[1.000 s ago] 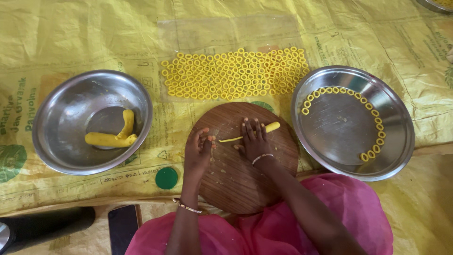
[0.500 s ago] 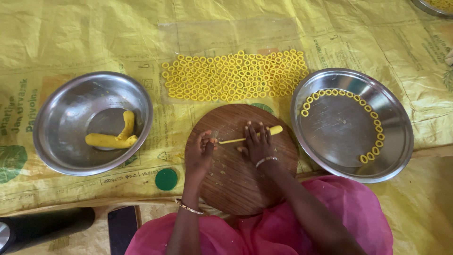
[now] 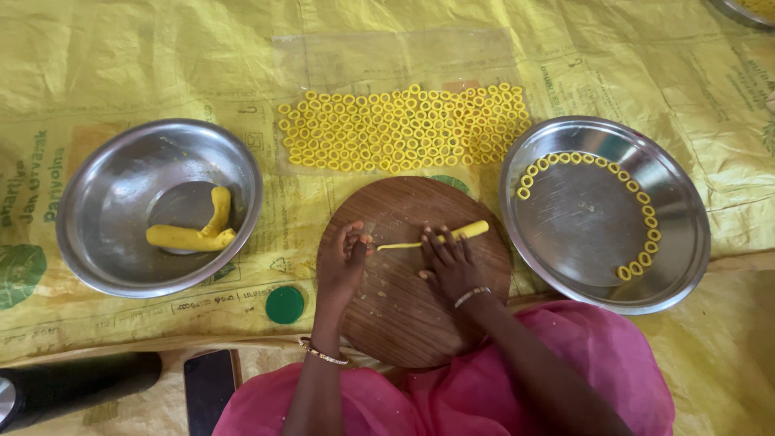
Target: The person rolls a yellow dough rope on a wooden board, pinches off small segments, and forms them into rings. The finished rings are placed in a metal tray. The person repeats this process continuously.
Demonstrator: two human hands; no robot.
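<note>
A round wooden board [image 3: 404,307] lies in front of me. Across its top rests a yellow dough rope [image 3: 460,235], thin at its left end and thick at its right. My right hand [image 3: 446,262] presses flat on the rope's middle with fingers spread. My left hand [image 3: 345,262] rests on the board with its fingertips bunched right beside the rope's thin left tip; whether they pinch it I cannot tell.
A steel bowl [image 3: 89,242] on the left holds two yellow dough pieces [image 3: 198,230]. A steel plate [image 3: 597,274] on the right has dough rings along its rim. Several rows of dough rings [image 3: 400,127] lie on a clear sheet over yellow sacking. A dark phone [image 3: 208,389] and black cylinder [image 3: 77,386] sit lower left.
My right hand has slid slightly along the rope, which looks a little longer and thinner at its left end. The left hand has stayed at the tip.
</note>
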